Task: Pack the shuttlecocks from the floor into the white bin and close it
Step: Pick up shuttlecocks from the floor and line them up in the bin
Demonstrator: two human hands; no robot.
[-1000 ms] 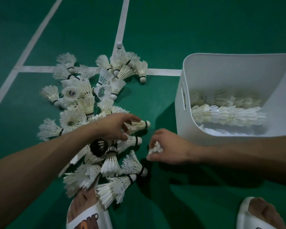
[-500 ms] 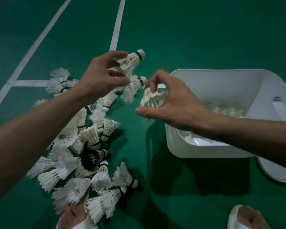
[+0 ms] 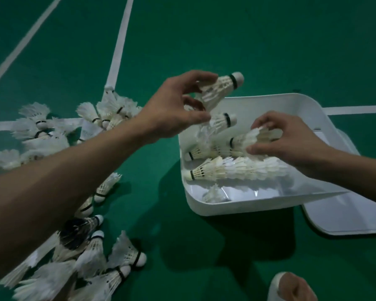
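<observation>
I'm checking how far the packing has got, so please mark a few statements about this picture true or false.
1. The left hand holds shuttlecocks. True.
2. The white bin is closed. False: it is open, and its lid lies on the floor beside it.
3. The right hand is empty. False: it grips a nested stack inside the bin.
4. A pile of shuttlecocks lies on the floor. True.
5. Every shuttlecock in the pile is white. False: one dark shuttlecock lies among them.
</observation>
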